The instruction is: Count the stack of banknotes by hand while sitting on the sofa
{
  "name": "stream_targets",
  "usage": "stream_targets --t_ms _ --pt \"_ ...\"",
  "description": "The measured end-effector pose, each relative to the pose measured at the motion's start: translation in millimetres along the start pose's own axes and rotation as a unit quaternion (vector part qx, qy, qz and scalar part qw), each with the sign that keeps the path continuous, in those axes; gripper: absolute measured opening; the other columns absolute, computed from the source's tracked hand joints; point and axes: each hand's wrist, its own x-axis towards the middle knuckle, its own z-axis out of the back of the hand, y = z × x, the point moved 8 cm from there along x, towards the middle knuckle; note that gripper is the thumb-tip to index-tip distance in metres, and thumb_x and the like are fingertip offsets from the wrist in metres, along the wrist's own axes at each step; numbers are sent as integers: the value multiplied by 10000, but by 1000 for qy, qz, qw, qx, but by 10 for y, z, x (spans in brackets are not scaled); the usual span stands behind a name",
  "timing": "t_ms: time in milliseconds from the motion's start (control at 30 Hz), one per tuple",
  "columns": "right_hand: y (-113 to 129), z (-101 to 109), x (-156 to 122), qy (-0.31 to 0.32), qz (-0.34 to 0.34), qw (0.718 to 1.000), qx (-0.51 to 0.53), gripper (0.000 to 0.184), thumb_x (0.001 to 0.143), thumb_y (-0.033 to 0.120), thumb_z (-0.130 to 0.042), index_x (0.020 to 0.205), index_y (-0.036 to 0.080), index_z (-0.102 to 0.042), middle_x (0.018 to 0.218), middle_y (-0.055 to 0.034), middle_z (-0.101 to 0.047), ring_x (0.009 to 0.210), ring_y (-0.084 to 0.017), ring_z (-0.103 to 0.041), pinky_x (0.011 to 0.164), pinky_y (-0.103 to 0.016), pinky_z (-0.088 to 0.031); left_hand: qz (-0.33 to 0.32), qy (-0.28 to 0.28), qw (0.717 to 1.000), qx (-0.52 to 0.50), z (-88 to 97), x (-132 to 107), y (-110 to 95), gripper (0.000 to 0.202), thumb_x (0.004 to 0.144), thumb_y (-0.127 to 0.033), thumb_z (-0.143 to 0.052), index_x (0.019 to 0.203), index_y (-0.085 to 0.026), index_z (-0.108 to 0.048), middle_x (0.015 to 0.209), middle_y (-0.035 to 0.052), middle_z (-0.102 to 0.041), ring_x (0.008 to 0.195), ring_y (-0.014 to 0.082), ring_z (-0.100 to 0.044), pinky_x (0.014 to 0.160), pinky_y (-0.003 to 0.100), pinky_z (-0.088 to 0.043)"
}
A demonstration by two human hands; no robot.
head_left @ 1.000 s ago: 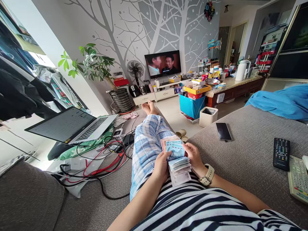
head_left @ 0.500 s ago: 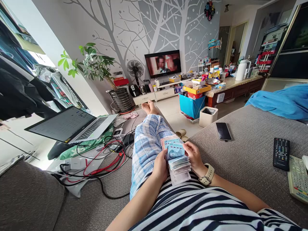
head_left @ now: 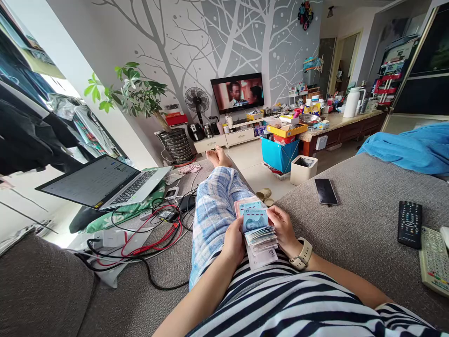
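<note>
A stack of banknotes (head_left: 260, 239) is held over my lap, bluish notes on top with paler pinkish ones below. Its near part is fanned and folded down toward my striped shirt (head_left: 280, 306). My left hand (head_left: 234, 239) is closed on the left side of the stack, thumb on top. On the right side my right hand (head_left: 282, 230) pinches the upper edge of the front blue note, and its lower fingers are hidden behind the notes. A pale watch (head_left: 302, 255) is on the right wrist.
On the grey sofa, a phone (head_left: 326, 191), a black remote (head_left: 410, 224) and a pale remote (head_left: 435, 260) lie at right. Tangled cables (head_left: 161, 238) and an open laptop (head_left: 140, 185) are at left. Beyond stand a bin (head_left: 303, 170) and a cluttered table (head_left: 336, 120).
The front blue note has tipped down slightly toward me, and the fanned notes below have shifted a little. Both hands stay in nearly the same place.
</note>
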Motion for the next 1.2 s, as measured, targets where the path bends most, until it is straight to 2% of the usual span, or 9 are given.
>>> stream_targets --t_ms 300,500,900,1200 --pt "-16 4 5 -2 3 1000 -11 306 831 454 -561 667 198 -527 573 34 -440 530 -124 -383 503 -250 -316 15 -21 1000 -7 32 1 14 165 704 -168 -594 835 -105 -671 746 86 -726 749 243 -698 711 344 -562" --pt "-48 17 16 -4 1 1000 -16 312 817 470 -574 671 197 -535 563 37 -446 520 -124 -386 499 -254 -318 9 -10 1000 -3 35 7 27 193 711 -179 -598 869 -102 -679 751 88 -729 773 246 -698 722 350 -563" --pt "-145 40 22 -13 -6 1000 -6 297 811 467 -591 703 192 -556 570 34 -472 520 -124 -403 489 -252 -315 13 -14 1000 -9 36 -2 40 238 720 -186 -599 928 -98 -673 800 98 -733 774 246 -698 731 366 -566" --pt "-88 33 6 -9 1 1000 -4 280 819 443 -588 699 192 -559 585 29 -491 529 -125 -425 507 -255 -343 9 -6 1000 -10 49 18 50 235 729 -193 -591 931 -102 -668 859 108 -734 802 248 -695 738 361 -561"
